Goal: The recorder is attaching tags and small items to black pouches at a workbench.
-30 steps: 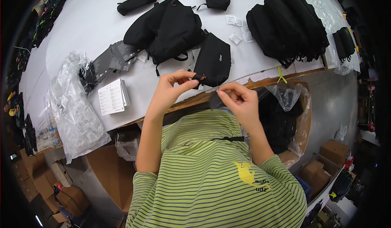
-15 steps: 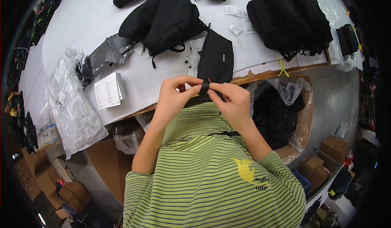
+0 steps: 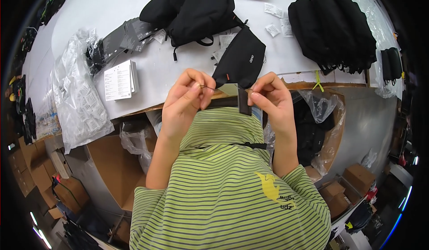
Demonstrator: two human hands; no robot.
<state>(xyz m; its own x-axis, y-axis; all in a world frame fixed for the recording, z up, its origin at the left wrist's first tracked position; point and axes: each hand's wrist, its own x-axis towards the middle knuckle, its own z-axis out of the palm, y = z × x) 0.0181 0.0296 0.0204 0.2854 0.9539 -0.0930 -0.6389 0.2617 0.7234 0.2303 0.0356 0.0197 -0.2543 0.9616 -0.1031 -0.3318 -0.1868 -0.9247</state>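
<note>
Over the table's front edge my left hand is closed, pinching a thin dark cord between thumb and fingertips. To its right, the thumb and index finger of my right hand are pressed together at the side of a dark, narrow hang tag. The tag hangs upright between the two hands. Whether the cord runs through to the tag cannot be made out. Just beyond my hands a flat black pouch with a small orange tab lies tilted, its near end at the table edge.
Black bags lie beyond the pouch, and a row of black pouches is at the right. On the left are dark tags, a white card stack and a clear plastic bag. A lined carton stands below the table's right side.
My hands have moved apart from a close pinch over a dark strap-like piece. The tag now hangs between them, and the view has shifted slightly.
</note>
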